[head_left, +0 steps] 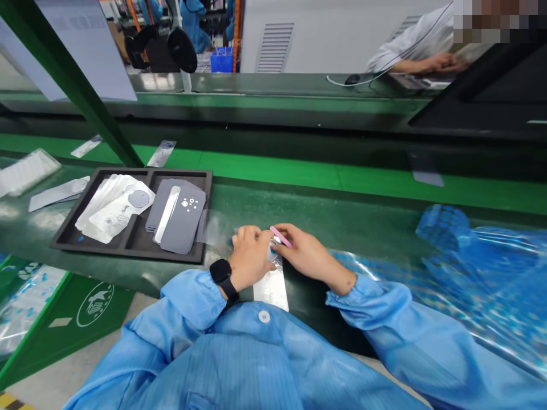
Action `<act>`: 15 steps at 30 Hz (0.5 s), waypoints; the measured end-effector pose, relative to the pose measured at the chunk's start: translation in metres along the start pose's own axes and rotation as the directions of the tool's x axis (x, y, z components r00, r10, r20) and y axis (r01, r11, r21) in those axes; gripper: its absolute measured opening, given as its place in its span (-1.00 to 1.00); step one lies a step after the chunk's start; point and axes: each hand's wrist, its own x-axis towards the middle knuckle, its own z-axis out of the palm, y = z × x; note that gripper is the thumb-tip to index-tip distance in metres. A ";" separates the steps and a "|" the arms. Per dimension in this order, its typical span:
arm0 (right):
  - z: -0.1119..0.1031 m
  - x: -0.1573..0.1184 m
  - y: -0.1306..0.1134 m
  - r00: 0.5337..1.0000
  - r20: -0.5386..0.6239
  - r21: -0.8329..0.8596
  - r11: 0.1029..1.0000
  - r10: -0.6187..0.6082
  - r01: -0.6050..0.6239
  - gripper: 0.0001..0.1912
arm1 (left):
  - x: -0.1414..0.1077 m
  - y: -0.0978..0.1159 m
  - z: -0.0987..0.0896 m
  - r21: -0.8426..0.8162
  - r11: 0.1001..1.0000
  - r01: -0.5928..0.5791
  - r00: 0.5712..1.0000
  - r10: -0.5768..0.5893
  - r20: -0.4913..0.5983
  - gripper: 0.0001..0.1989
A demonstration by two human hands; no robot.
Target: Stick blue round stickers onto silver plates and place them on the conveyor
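Observation:
My right hand (305,253) is closed on a thin pink strip (281,236), pinched between thumb and fingers. Under both hands lies a silvery-white flat panel (272,289), its upper end partly covered by my fingers. My left hand (251,256) is bent over the panel's upper left side, with the thumb against it and the fingers curled. A clear film (217,228) shows just left of that hand, beside a black divided tray (164,256). The tray holds silvery-white panels (113,210) on its left side and grey panels (182,216) on its right.
Loose panels (60,192) and a clear-wrapped stack (28,171) lie left of the tray. Blue translucent film (491,273) is heaped at right. A green post (81,91) slants across the left. Beyond the bench, a co-worker's hands (440,62) are at another table.

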 end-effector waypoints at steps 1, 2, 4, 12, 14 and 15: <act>-0.003 0.010 -0.004 0.998 0.036 0.072 0.996 0.045 -0.047 -0.69 | -0.005 0.002 -0.004 0.005 1.000 -0.021 0.997 0.021 -0.072 -0.44; -0.009 0.022 -0.008 0.995 0.063 0.147 0.985 0.077 -0.086 -0.76 | -0.010 0.001 -0.011 0.021 0.999 -0.043 0.986 0.045 -0.159 -0.51; -0.026 0.057 -0.019 0.993 0.051 0.277 0.953 0.111 -0.121 -0.86 | -0.021 -0.007 -0.033 0.083 0.995 -0.047 0.933 0.073 -0.352 -0.70; -0.088 0.165 -0.049 0.875 -0.484 0.035 0.999 0.006 0.012 -0.67 | -0.030 -0.096 -0.121 0.128 0.809 0.573 0.766 -0.474 -0.433 -0.53; -0.079 0.149 -0.048 0.908 -0.416 -0.001 0.998 -0.055 0.060 -0.73 | -0.028 -0.108 -0.118 0.140 0.779 0.611 0.773 -0.549 -0.318 -0.52; -0.074 0.137 -0.046 0.922 -0.381 -0.018 0.997 -0.077 0.076 -0.75 | -0.027 -0.111 -0.115 0.151 0.775 0.614 0.778 -0.561 -0.283 -0.54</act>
